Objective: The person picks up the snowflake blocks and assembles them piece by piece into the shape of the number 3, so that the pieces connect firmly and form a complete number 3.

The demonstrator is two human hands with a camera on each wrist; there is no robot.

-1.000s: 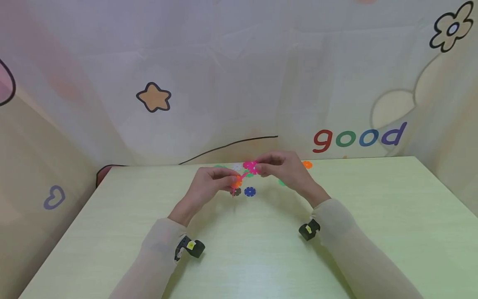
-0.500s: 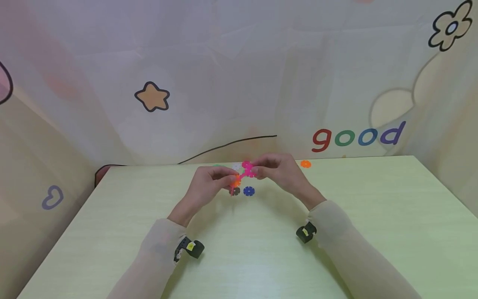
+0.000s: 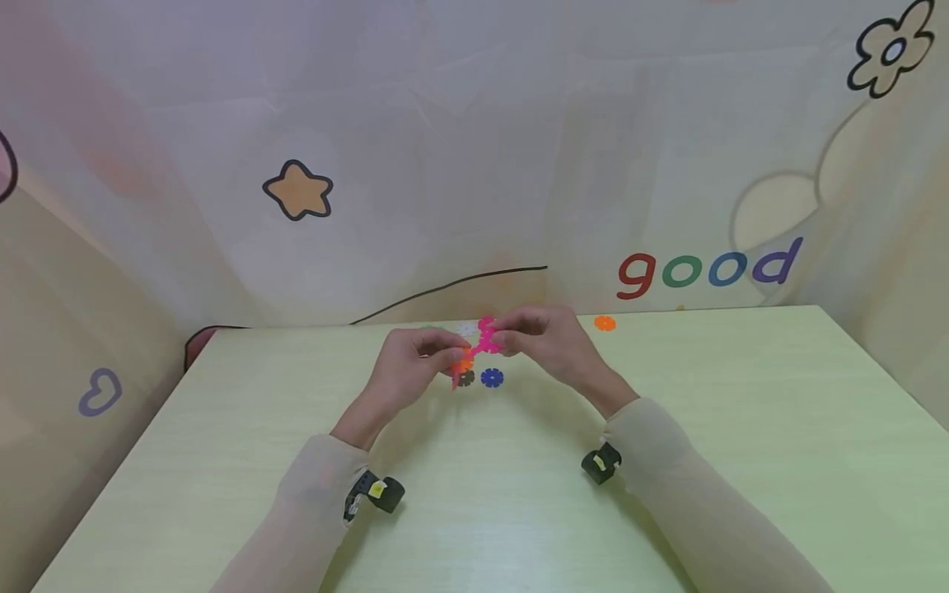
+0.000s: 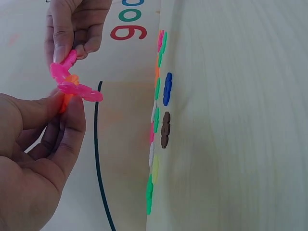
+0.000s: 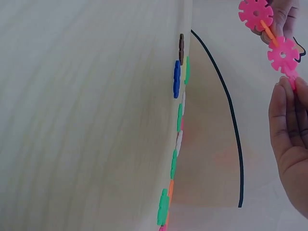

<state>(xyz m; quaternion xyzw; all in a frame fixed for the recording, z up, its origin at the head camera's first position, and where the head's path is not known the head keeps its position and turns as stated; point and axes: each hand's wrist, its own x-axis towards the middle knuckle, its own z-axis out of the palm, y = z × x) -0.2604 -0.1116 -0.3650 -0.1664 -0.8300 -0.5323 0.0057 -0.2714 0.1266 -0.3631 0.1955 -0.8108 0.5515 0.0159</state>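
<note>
Pink discs w/ orange disc between: L hand pinches orange disc, R hand, at its 3 o'clock, pinches end pink disc. Prob. joining; next needs firm push.

Around the joined discs, the left hand blocks 9 o'clock, the right hand 3, the backdrop 12; a brown disc and blue disc edge 6, then open tabletop.

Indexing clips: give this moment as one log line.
left hand: pinches orange disc | right hand: pinches pink disc | blue disc: on table
</note>
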